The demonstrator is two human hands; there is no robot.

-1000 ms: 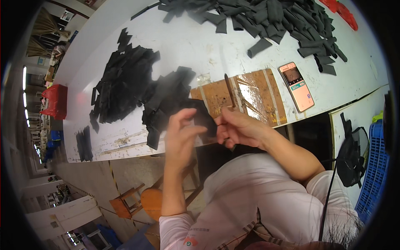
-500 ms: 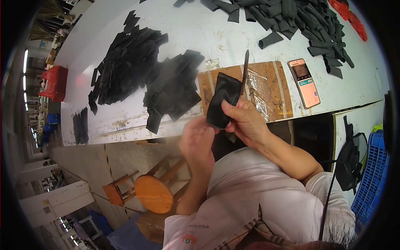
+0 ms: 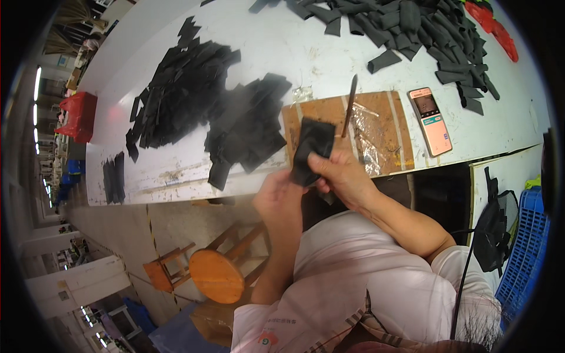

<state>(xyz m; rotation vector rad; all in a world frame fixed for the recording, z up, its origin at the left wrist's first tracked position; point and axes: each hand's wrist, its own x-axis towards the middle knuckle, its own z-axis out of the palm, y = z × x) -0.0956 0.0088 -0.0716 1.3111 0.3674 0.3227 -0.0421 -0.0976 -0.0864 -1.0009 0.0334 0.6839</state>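
Grip: right hand (image 3: pixel 350 179) is pinching a black fabric piece (image 3: pixel 315 144) at the table's (image 3: pixel 288 50) near edge, thumb on top; left hand (image 3: pixel 279 194) is meeting its lower end, closure unclear.
Table: is carrying black fabric piles (image 3: pixel 188 100).
Board (image 3: pixel 385 120): brown, is lying beyond the piece.
Phone (image 3: pixel 429 123): is resting right of it.
Tool (image 3: pixel 351 106): slim, dark, is jutting from the right hand.

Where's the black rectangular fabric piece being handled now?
Head view, centre: the black fabric piece is in the right hand, left hand at its lower end, near the brown taped board.
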